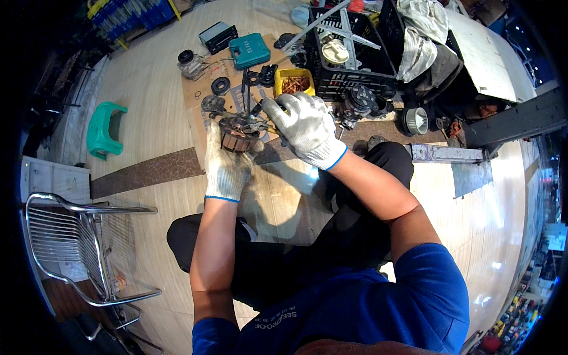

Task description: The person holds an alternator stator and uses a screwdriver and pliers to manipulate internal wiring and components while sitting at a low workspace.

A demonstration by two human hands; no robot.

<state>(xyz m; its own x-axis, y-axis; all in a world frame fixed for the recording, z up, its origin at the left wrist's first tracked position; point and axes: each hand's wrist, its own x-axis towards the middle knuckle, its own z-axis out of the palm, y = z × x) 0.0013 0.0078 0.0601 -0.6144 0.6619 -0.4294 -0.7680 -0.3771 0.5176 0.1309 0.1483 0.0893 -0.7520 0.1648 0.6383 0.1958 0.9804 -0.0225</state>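
My left hand (226, 168), in a white work glove with a blue cuff, is closed around a round motor part (238, 141) with copper-brown segments along its side and a dark top. To its right, my right hand (309, 127), gloved alike, is curled round what looks like a pair of pliers (255, 126). The head of that tool is over the motor part's upper right side; my fingers hide much of its handles. Just beyond the right hand, a yellow tub (294, 80) holds many small copper-coloured pieces.
A cardboard sheet (195, 97) carries a teal tool case (249, 50), a black pulley ring (220, 86) and a metal compressor-like unit (191, 64). A black crate (355, 77) stands at the far right. At left are a green stool (106, 130) and a metal chair (89, 248).
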